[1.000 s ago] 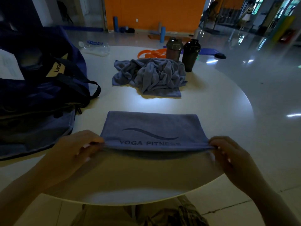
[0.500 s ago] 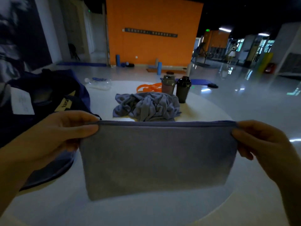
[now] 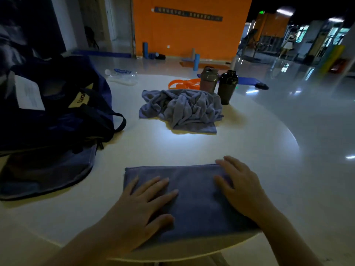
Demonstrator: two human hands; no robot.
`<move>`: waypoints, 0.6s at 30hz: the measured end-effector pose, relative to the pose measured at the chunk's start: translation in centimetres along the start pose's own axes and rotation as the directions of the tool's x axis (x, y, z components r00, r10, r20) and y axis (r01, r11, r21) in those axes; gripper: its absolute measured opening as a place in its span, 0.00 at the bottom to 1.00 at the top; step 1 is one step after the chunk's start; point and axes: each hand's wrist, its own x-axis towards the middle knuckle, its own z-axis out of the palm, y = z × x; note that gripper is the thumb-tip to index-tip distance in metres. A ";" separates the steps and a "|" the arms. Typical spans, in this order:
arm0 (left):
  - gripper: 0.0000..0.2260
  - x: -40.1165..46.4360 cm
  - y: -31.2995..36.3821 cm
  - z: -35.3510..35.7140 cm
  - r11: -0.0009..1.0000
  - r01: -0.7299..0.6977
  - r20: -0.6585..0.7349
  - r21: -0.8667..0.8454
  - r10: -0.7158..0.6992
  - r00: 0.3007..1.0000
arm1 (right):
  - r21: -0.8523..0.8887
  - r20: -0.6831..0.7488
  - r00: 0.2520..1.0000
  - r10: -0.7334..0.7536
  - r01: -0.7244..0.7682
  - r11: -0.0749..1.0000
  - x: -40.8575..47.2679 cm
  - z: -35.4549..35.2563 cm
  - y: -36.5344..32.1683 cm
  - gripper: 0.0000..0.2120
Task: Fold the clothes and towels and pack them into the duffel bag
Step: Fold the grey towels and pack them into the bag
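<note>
A folded blue-grey towel (image 3: 194, 198) is seen lying flat on the round white table (image 3: 249, 150), in the lower middle of the frame, close to the table's near edge. It is covered on both sides by the person's hands. The left hand (image 3: 138, 214) is laid palm down on the towel's lower left part, with its fingers (image 3: 153, 187) straight and spread, pointing toward the upper right; nothing is pinched. The right hand (image 3: 242, 189) is pressed flat on the towel's right end, fingers extended and slightly apart, with the fingertips reaching the towel's far edge near its upper right corner. The middle strip of the towel is left uncovered between the two hands.

A dark blue duffel bag (image 3: 53, 120) is seen at the left of the frame, resting on the table with its mouth open toward the towel and a black strap looped at its right side; it is set apart from the folded towel. A crumpled grey towel (image 3: 182, 110) is heaped in the upper middle of the frame, well apart from the hands. Just beyond it, two dark shaker bottles (image 3: 219, 83) stand upright side by side, and an orange band (image 3: 182, 83) lies to their left. A clear plastic bottle (image 3: 123, 76) lies on its side at the table's far edge, upper left of centre.
</note>
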 end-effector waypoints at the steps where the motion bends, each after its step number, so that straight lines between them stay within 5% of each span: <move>1: 0.24 -0.6 0.0 0.1 0.999 0.015 0.043 0.036 -0.017 0.999 | -0.056 0.123 0.992 -0.028 0.035 0.998 -0.5 0.3 -0.5 0.41; 3: 0.25 -1.3 -0.3 0.2 1.000 -0.015 0.076 0.022 0.013 0.997 | -0.170 0.242 0.970 -0.033 0.076 0.983 -1.1 1.0 -0.7 0.46; 7: 0.27 -2.5 -1.3 0.9 0.998 -0.061 -0.002 0.022 0.061 0.998 | -0.228 0.281 0.959 -0.024 0.091 0.969 -1.3 1.2 -0.5 0.38; 10: 0.25 -3.8 -1.7 1.2 0.983 -0.029 -0.030 -0.179 0.024 0.999 | -0.273 0.323 0.946 -0.009 0.102 0.957 -1.5 0.5 -1.1 0.37; 14: 0.31 -3.7 -1.8 0.9 0.825 0.241 -0.192 -0.512 -0.383 0.904 | -0.199 0.280 0.957 -0.073 0.132 0.971 -1.6 0.2 -4.6 0.33; 16: 0.41 -3.5 -2.1 1.0 0.786 0.403 -0.193 -0.469 -0.537 0.822 | -0.146 0.287 0.949 -0.132 0.180 0.973 -1.4 1.3 -6.3 0.34; 18: 0.46 -3.2 -2.1 0.7 0.804 0.465 -0.183 -0.372 -0.554 0.812 | -0.137 0.294 0.945 -0.145 0.192 0.972 -1.1 2.6 -6.9 0.38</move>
